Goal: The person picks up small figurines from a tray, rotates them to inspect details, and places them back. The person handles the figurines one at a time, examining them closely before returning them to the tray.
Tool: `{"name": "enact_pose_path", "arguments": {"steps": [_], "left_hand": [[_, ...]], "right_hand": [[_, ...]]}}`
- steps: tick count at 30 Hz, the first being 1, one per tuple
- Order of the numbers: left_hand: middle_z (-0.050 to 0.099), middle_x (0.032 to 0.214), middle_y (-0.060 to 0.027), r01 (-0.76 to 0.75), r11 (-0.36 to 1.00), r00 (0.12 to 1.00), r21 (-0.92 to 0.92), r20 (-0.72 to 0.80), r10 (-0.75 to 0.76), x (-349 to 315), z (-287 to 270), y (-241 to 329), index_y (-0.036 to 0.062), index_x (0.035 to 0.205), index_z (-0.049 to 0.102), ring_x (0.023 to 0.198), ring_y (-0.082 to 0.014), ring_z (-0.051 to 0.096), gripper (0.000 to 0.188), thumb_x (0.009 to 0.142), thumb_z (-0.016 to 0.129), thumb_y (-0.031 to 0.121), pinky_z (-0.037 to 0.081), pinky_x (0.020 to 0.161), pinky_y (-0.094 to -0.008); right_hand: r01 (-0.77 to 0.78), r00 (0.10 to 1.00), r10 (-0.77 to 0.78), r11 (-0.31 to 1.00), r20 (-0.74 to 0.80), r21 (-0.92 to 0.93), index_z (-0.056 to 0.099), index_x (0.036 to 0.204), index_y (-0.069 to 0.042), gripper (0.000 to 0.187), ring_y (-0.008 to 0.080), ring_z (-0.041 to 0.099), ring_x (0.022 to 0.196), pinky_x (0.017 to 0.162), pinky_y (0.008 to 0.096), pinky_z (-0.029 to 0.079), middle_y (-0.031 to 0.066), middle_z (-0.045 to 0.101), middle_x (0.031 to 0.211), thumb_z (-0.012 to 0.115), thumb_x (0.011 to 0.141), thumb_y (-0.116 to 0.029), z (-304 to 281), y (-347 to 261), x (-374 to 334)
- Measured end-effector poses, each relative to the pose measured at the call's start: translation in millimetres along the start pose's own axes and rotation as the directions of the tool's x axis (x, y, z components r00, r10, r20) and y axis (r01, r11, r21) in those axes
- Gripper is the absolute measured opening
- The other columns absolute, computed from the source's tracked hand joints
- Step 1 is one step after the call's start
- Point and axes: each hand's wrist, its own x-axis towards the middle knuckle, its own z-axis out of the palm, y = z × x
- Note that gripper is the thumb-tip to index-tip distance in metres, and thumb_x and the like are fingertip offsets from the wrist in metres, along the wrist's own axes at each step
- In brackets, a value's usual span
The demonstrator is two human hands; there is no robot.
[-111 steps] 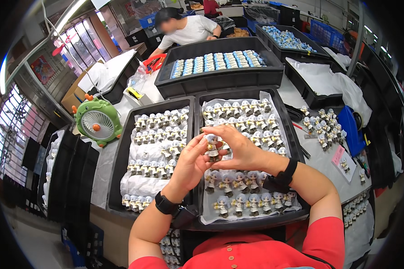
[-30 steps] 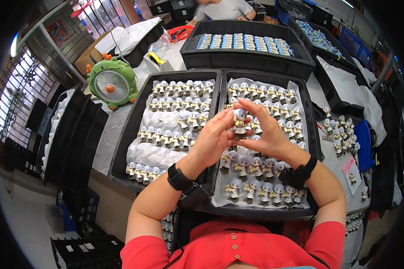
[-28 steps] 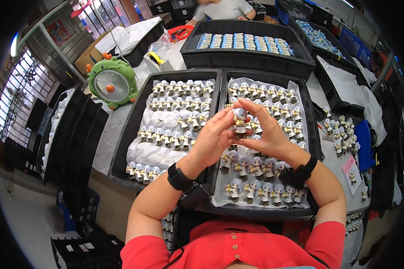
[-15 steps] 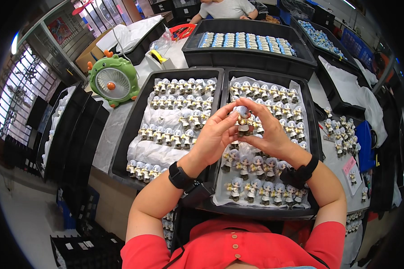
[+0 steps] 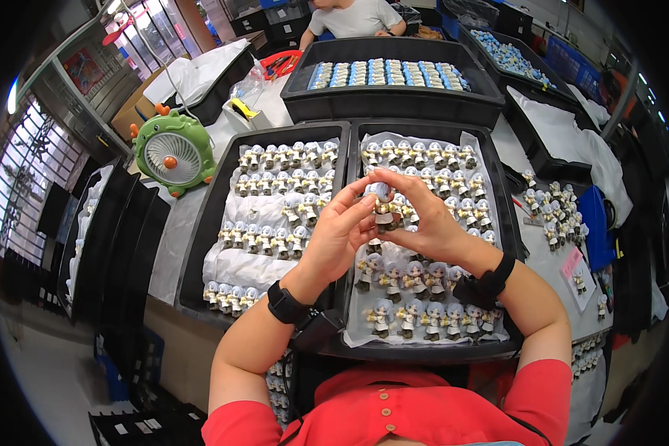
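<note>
A small figurine (image 5: 383, 212) with pale blue-grey hair, a white outfit and dark feet is held upright between my two hands. My left hand (image 5: 340, 232) has its fingertips and thumb closed on the figurine's left side. Curved round the other side, my right hand (image 5: 432, 221) has its index finger by the head and its thumb near the base. Both hands are above the right black tray (image 5: 510, 223), where rows of similar figurines (image 5: 415, 279) stand on white paper. The left black tray (image 5: 193, 260) beside it holds more rows, with gaps between them.
A green fan (image 5: 172, 152) stands at the left. Behind the trays is a larger black tray (image 5: 394, 104) of blue and white pieces, with another person (image 5: 353, 18) beyond. Loose figurines (image 5: 554, 212) crowd the right, near a card (image 5: 578, 281) and a blue holder (image 5: 595, 223).
The whole view has shifted, so the trays and hands appear slightly farther left. Both hands keep hold of the figurine, with only a slight change in its angle.
</note>
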Motion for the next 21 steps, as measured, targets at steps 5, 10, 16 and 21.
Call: {"name": "enact_pose_path", "arguments": {"steps": [5,10,16,21], "left_hand": [[0.053,0.122,-0.0138,-0.013,1.000,1.000,0.016,0.003,0.013,0.8,-1.5,-1.2,0.0074,0.136,0.033,0.105,-0.0295,0.059,0.046,0.094,0.049,0.017,0.051,0.084,-0.0380],[0.056,0.117,-0.0110,-0.015,0.999,1.000,0.029,-0.010,0.015,1.0,-5.8,-3.7,0.0070,0.138,0.032,0.104,-0.0284,0.060,0.050,0.092,0.051,0.014,0.050,0.086,-0.0372],[0.057,0.113,-0.0092,-0.021,0.999,1.000,0.025,0.001,0.021,0.4,-2.0,-1.0,0.0055,0.138,0.033,0.104,-0.0264,0.060,0.052,0.091,0.053,0.011,0.050,0.086,-0.0362],[0.055,0.116,-0.0094,-0.043,0.994,0.999,0.101,0.010,0.042,0.3,1.8,0.2,0.0052,0.137,0.034,0.104,-0.0240,0.060,0.053,0.089,0.055,0.009,0.050,0.086,-0.0342]], "right_hand": [[0.016,1.000,-0.016,1.000,-0.017,-0.003,0.040,0.134,-0.010,0.083,0.0229,0.054,0.096,0.087,0.0345,0.045,0.0081,0.053,0.121,0.079,0.062,-0.005,0.7,1.4,0.7],[-0.039,0.999,0.040,0.999,0.008,-0.010,0.040,0.134,-0.011,0.082,0.0245,0.053,0.101,0.089,0.0352,0.043,0.0073,0.052,0.123,0.079,0.062,-0.006,-0.9,1.0,0.6],[-0.054,0.997,0.057,0.997,0.044,-0.054,0.038,0.134,-0.009,0.079,0.0259,0.047,0.120,0.100,0.0362,0.038,0.0106,0.048,0.130,0.078,0.066,-0.007,-2.2,1.4,0.3],[-0.041,0.999,0.042,0.997,0.011,-0.058,0.041,0.133,-0.010,0.079,0.0276,0.049,0.113,0.096,0.0376,0.040,0.0086,0.050,0.128,0.078,0.064,-0.007,-1.0,0.6,1.0]]}}
